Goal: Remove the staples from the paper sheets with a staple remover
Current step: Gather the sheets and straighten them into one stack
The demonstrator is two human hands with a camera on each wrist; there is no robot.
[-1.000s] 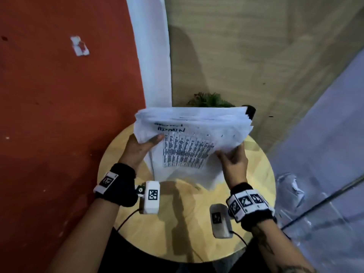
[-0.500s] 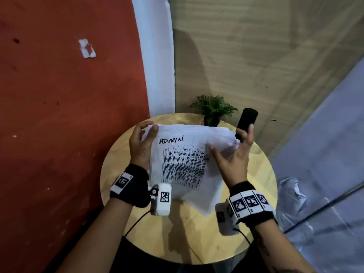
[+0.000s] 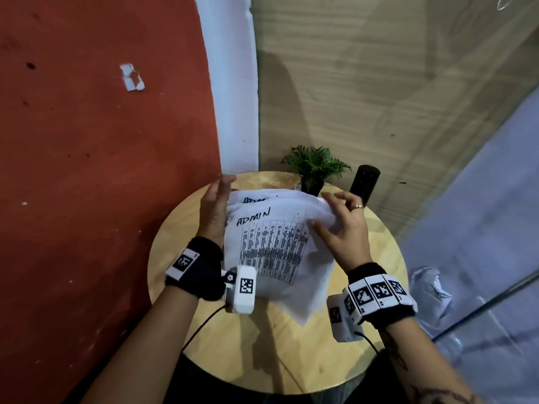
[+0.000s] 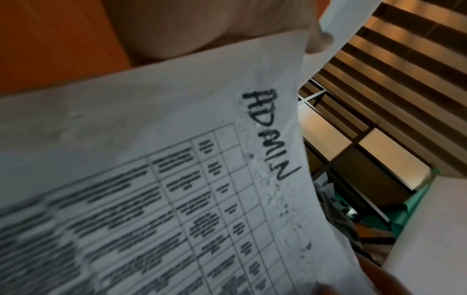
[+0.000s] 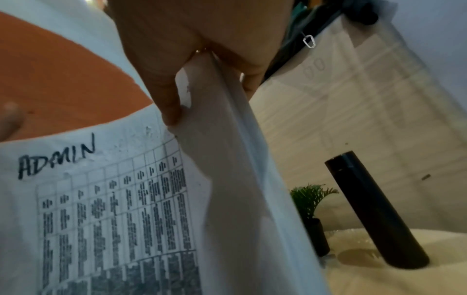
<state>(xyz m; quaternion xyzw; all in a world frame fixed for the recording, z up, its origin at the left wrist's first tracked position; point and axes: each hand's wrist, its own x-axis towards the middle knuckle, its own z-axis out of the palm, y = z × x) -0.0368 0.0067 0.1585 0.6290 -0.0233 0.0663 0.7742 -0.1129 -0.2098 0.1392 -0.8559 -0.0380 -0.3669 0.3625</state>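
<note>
Nearest the body, the paper sheets (image 3: 271, 246) lie on the round surface (image 3: 376, 258), the landmark here. The left hand (image 3: 213, 211) braces their left edge with straight fingers, squaring them. The right hand (image 3: 341, 228) pinches their right edge, probably to steady them. Beyond them stand a plant (image 3: 315, 167) and black cylinder (image 3: 363, 185). No staple remover shows.

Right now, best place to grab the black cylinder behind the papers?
Take the black cylinder round its upper half, coming in from the right. It stands upright near the table's back edge; the potted plant crowds its left, and the paper sheets block the front.
</note>
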